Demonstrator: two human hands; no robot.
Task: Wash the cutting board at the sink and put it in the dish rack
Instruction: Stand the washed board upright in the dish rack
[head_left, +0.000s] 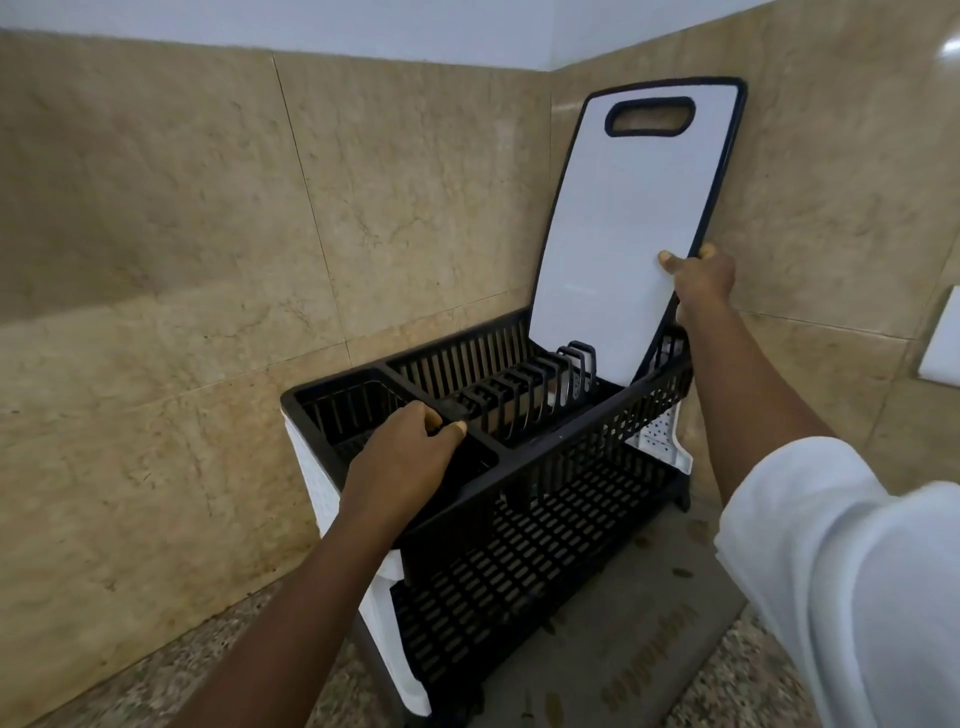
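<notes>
Over in the tiled corner, the white, black-rimmed cutting board (623, 223) leans in the top tier of the dish rack (597, 421), at its right end, handle end up, near the side wall (831, 182), with open slots (519, 384) to its left. The right hand (701, 278) pinches its right edge; the left hand (405, 452) grips the rack's divider (402, 379).

Beige marble wall tiles (182, 208), speckled countertop (156, 675)

One head-worn wide-angle camera, looking forward and down from the person's eye level, close above the dish rack (524, 566), facing into the corner (550, 182) where two tiled walls meet, speckled counter (130, 691) along the bottom edge, lines bowed near the rim
</notes>
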